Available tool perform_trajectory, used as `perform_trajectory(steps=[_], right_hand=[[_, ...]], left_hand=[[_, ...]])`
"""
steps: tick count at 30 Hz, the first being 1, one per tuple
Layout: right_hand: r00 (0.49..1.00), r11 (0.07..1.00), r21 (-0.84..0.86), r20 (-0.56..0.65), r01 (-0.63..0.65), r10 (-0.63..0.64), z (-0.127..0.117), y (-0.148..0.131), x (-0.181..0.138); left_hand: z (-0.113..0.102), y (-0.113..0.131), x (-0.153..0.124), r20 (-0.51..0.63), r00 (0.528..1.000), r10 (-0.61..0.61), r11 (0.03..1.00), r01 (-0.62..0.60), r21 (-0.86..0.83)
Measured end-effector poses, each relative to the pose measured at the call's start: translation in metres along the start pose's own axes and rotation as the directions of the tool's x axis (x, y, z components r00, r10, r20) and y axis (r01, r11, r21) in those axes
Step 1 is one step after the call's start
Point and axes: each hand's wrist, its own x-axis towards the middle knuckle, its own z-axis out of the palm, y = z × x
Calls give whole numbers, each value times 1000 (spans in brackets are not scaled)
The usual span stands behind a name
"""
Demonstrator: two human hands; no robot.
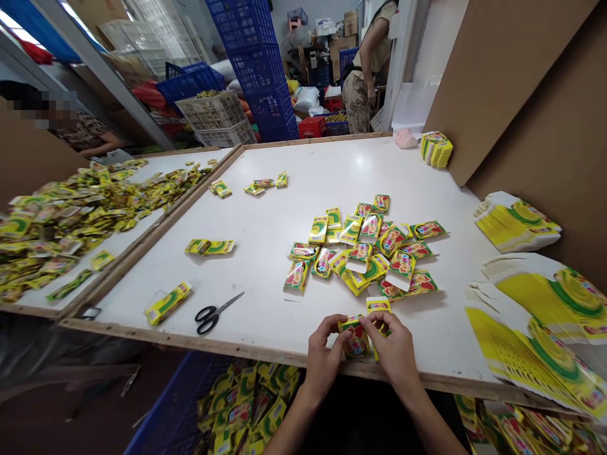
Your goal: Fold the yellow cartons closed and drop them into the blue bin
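Note:
Both my hands are at the near edge of the white table, closed around one small yellow-and-green printed box (355, 344). My left hand (327, 351) grips its left side with thumb and fingers. At its upper right corner, my right hand (391, 344) pinches the top. Another small box (378, 305) with a white flap lies just behind my right fingers and is partly hidden by them. Beyond my hands is a loose pile of similar small boxes (360, 243), several with white end flaps showing.
Black scissors (213, 313) lie on the table (265, 284) at left. Flat carton stacks (545, 322) line the right side. Boxes and packets (85, 215) heap beyond a wooden divider (156, 234). A blue crate (165, 404) of boxes stands below. Two other people are in the background.

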Motion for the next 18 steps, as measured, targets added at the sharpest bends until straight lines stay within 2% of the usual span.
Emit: perform_trajectory(steps=[6, 12, 18], right_hand=[[1000, 1000, -11, 2, -23, 23, -4, -4, 3], [998, 998, -32, 4, 57, -57, -6, -5, 6], [998, 981, 188, 47, -37, 29, -11, 1, 6]], left_hand=[[4, -1, 0, 4, 999, 48, 997, -48, 63], [5, -2, -1, 30, 998, 56, 995, -59, 84], [9, 3, 1, 135, 983, 124, 992, -128, 22]])
